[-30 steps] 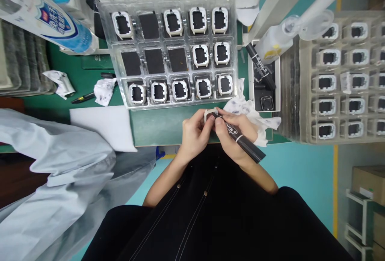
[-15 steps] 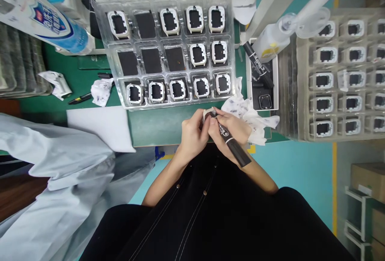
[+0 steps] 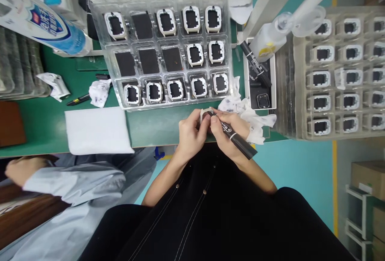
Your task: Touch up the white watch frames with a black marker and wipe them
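Near the front edge of the green bench, my left hand (image 3: pixel 193 132) pinches a small white watch-case frame (image 3: pixel 203 112), mostly hidden by my fingers. My right hand (image 3: pixel 230 128) is closed round a black marker pen (image 3: pixel 240 142), whose tip end points up-left at the frame and whose back end sticks out toward my body. A stained white tissue (image 3: pixel 255 122) lies right beside and partly under my right hand. Just beyond both hands is a clear plastic tray (image 3: pixel 180 104) with several similar white frames in its pockets; some pockets show only dark foam.
A white box (image 3: pixel 274 92) at right holds another marker (image 3: pixel 255 64). Past it, a second tray (image 3: pixel 300 128) carries more frames. A squeeze bottle (image 3: pixel 267 42) and a blue-labelled bottle (image 3: pixel 57 24) stand behind. A white foam sheet (image 3: pixel 98 130) lies left; a co-worker's sleeve (image 3: pixel 78 181) is lower left.
The marker's back end has swung slightly right and down in my right hand. The co-worker's arm at left has drawn back from the bench, uncovering the foam sheet and a brown object.
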The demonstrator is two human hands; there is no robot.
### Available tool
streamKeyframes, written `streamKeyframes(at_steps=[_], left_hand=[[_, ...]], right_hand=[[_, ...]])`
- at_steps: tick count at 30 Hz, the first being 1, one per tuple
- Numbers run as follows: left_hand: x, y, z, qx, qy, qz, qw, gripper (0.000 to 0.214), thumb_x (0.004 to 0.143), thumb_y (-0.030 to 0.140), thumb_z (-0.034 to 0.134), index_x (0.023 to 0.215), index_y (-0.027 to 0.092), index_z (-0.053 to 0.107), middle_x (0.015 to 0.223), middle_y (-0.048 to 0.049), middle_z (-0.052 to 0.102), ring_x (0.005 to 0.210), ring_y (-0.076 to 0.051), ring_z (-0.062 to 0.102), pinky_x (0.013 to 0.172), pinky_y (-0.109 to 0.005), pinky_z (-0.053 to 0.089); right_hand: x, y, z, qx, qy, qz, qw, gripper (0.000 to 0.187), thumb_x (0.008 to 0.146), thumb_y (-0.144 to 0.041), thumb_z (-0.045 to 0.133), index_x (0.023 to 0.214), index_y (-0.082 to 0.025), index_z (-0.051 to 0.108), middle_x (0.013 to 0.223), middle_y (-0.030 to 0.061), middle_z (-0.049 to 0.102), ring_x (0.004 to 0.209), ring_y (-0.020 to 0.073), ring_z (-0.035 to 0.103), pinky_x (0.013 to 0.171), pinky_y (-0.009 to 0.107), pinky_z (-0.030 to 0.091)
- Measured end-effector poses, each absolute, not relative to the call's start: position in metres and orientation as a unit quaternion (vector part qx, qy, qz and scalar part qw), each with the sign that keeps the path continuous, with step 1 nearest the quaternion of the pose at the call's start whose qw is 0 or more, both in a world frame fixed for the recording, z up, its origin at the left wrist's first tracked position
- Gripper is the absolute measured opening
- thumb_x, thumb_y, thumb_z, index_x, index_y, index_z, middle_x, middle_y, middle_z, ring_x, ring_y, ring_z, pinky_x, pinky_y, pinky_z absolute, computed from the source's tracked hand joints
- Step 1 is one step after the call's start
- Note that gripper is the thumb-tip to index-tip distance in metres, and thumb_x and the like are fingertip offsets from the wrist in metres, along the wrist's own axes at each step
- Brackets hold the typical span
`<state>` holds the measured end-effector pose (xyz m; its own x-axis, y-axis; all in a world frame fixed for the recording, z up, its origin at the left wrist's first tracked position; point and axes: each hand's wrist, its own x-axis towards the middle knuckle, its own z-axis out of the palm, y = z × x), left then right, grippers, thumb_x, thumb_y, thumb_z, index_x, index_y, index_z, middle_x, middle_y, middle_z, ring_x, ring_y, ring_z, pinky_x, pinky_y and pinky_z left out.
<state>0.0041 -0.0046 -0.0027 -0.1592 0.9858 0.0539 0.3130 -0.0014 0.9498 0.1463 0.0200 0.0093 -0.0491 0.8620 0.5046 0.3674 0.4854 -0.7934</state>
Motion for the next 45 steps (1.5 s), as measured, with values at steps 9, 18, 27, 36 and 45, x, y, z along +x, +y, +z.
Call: streamKeyframes(at_steps=[9, 18, 27, 36, 45], left_hand=[[0.006, -0.001, -0.001, 0.548, 0.599, 0.456, 0.364, 0.038, 0.114, 0.035, 0.063, 0.082, 0.024, 0.046, 0.063, 0.0074, 0.041, 0.054, -0.01, 0.033, 0.053, -0.028, 0.026], [0.005, -0.005, -0.005, 0.505, 0.607, 0.468, 0.396, 0.041, 0.115, 0.042, 0.066, 0.082, 0.024, 0.05, 0.065, 0.0068, 0.042, 0.056, -0.011, 0.034, 0.054, -0.028, 0.029], [0.007, -0.003, -0.004, 0.504, 0.599, 0.483, 0.392, 0.042, 0.115, 0.044, 0.067, 0.081, 0.024, 0.052, 0.063, 0.0072, 0.042, 0.054, -0.01, 0.035, 0.052, -0.027, 0.029], [0.005, 0.0, -0.004, 0.515, 0.59, 0.475, 0.402, 0.043, 0.115, 0.043, 0.066, 0.081, 0.024, 0.05, 0.062, 0.0075, 0.043, 0.053, -0.01, 0.036, 0.052, -0.027, 0.028], [0.004, 0.009, 0.005, 0.399, 0.54, 0.492, 0.554, 0.041, 0.102, 0.061, 0.084, 0.096, 0.022, 0.072, 0.064, 0.0023, 0.071, 0.05, -0.016, 0.068, 0.05, -0.027, 0.056]], right_hand=[[0.15, 0.019, 0.007, -0.458, -0.717, 0.221, 0.478, 0.008, 0.107, -0.02, 0.074, 0.109, -0.028, 0.077, 0.104, 0.0024, 0.091, 0.108, 0.0252, 0.092, 0.092, 0.036, 0.08], [0.145, 0.022, 0.013, -0.443, -0.692, 0.239, 0.517, 0.013, 0.105, -0.016, 0.076, 0.105, -0.028, 0.074, 0.096, -0.001, 0.089, 0.093, 0.0216, 0.092, 0.091, 0.035, 0.079], [0.143, 0.021, 0.01, -0.447, -0.665, 0.266, 0.536, 0.012, 0.105, -0.017, 0.075, 0.107, -0.029, 0.074, 0.1, 0.0002, 0.089, 0.1, 0.0238, 0.092, 0.095, 0.039, 0.079], [0.145, 0.024, 0.017, -0.453, -0.667, 0.276, 0.523, 0.011, 0.104, -0.019, 0.077, 0.102, -0.029, 0.073, 0.096, -0.0001, 0.089, 0.099, 0.0251, 0.093, 0.091, 0.039, 0.079], [0.149, 0.022, 0.027, -0.467, -0.608, 0.348, 0.54, 0.02, 0.108, -0.028, 0.074, 0.09, -0.028, 0.066, 0.075, -0.005, 0.083, 0.085, 0.0208, 0.092, 0.071, 0.027, 0.073]])
